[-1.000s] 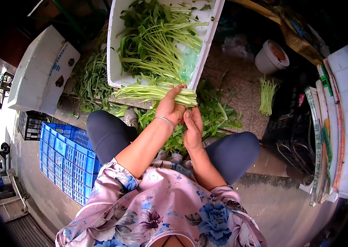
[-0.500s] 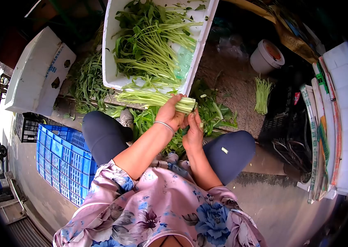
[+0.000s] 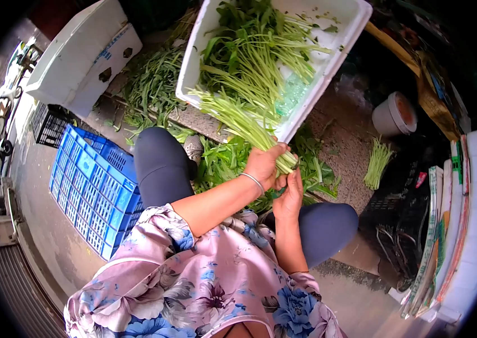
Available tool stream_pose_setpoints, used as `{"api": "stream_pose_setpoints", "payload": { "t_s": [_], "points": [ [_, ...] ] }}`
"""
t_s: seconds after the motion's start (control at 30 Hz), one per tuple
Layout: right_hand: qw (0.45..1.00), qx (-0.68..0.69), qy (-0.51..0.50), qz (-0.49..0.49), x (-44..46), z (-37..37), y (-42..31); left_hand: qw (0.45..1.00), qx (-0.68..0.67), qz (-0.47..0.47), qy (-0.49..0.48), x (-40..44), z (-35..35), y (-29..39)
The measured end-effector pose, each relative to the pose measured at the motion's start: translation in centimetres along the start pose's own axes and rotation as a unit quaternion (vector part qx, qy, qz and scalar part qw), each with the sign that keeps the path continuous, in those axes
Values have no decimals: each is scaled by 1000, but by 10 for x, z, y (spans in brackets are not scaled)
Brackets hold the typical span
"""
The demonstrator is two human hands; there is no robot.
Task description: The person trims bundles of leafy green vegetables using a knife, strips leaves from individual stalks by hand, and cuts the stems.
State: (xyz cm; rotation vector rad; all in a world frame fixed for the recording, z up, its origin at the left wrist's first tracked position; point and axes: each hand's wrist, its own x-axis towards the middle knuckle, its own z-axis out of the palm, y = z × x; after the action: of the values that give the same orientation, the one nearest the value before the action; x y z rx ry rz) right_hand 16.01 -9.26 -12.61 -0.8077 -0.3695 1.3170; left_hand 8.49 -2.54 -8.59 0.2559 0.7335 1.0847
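One blue crate point(image 3: 94, 191) is standing at left; a stem bundle point(image 3: 235, 121) is slanting along the near edge of the white foam box point(image 3: 328, 67), clenched in the left hand point(image 3: 265, 166) by the near right corner. The right hand point(image 3: 289, 194) is sitting beside the stem ends, its grip too hidden to tell.

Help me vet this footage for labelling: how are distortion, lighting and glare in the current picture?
Head view: fisheye curving, edges falling to black; head view, far left: street washed out; head view, right: black crate deep in shadow; head view, centre: held stems well lit, readable.
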Motion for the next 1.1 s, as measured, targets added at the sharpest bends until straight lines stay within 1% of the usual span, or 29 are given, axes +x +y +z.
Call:
{"api": "stream_pose_setpoints", "payload": {
  "t_s": [0.07,0.13,0.17,0.2,0.23,0.27,0.3,0.33,0.37,0.4,0.47,0.5,0.53,0.57,0.6,0.63,0.67,0.7,0.73,0.8,0.87,0.9,1.0,1.1],
  "points": [
    [1000,-3,17,0,-1,3,2,999,-10,0,31,-2,2,-3],
    [999,26,41,16,4,-7,9,999,32,11,-4,-5,-2,-3],
    [997,69,2,43,4,-12,9,999,28,21,-7,-6,-1,-4],
    [994,85,28,60,8,-32,20,999,23,32,-9,-7,1,-4],
    [988,117,30,95,9,-47,27,997,46,57,2,-7,4,-2],
    [988,109,34,107,8,-50,28,994,77,81,2,-11,9,6],
    [992,62,63,94,6,-42,27,990,74,120,12,-5,8,6],
    [993,10,66,96,5,-34,25,985,92,148,-11,-6,6,17],
    [991,-21,83,103,8,-32,24,983,77,166,-29,-8,3,33],
    [986,-43,123,107,11,-31,24,980,63,181,-55,-13,1,50],
    [978,-80,147,122,10,-23,23,970,97,221,-29,-34,-13,102],
    [979,-92,136,122,10,-23,23,968,90,234,-25,-47,-26,129],
    [979,-104,129,122,10,-24,24,960,129,249,5,-55,-45,152],
    [980,-108,107,129,11,-26,24,955,135,262,30,-63,-69,176],
    [980,-109,100,136,13,-30,27,942,167,280,81,-78,-89,200],
    [979,-90,88,158,15,-36,31,934,184,282,122,-91,-116,220],
    [978,-71,77,179,17,-38,34,931,173,270,173,-105,-141,236],
    [978,-80,82,177,14,-32,37,923,155,282,209,-115,-177,247],
    [977,-81,78,181,14,-32,41,907,144,284,274,-125,-208,254],
    [972,-77,73,209,14,-36,47,879,152,257,371,-151,-264,261],
    [969,-92,69,220,13,-32,49,825,138,235,496,-172,-303,256],
    [966,-93,73,232,13,-34,50,820,117,242,506,-179,-329,250],
    [962,-100,71,245,16,-38,54,812,36,242,530,-194,-354,239],
    [961,-100,63,249,15,-37,54,823,-130,290,471,-185,-368,231]
  ]
}}
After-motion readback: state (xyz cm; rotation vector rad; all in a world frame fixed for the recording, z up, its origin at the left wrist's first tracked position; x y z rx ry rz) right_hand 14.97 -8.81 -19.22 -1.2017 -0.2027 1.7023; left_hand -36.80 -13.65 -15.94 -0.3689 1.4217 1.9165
